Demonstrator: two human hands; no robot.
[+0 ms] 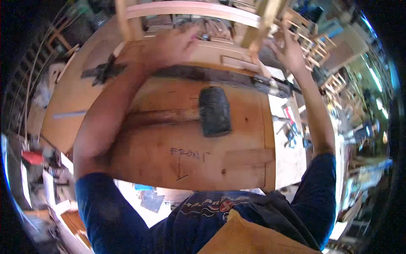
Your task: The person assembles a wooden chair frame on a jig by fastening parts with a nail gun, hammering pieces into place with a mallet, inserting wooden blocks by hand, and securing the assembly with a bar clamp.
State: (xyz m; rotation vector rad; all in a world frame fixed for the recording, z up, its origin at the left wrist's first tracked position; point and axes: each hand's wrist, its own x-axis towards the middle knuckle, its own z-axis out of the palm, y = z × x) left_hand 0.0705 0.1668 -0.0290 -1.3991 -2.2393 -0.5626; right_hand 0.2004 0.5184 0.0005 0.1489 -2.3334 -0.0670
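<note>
My left hand (179, 44) is raised over the far part of the work surface, blurred by motion, with its fingers loosely stretched out and nothing visible in them. To the right, my right hand (291, 50) stands beside an upright wooden post (263, 27), thumb and fingers apart. The post belongs to a wooden frame with a pale rail (194, 10) across its top. Nearer to me, a mallet (215, 112) with a dark block head lies on a wooden panel (198, 173) marked "FRONT" with an arrow. Its handle points left, partly behind my left forearm.
A long dark bar clamp (211, 76) runs across the panel's far side, its end by a dark cross-shaped part (105, 71) at left. A thin pale strip (69, 114) lies on the left board. Small wooden frames (317, 51) stand at the far right.
</note>
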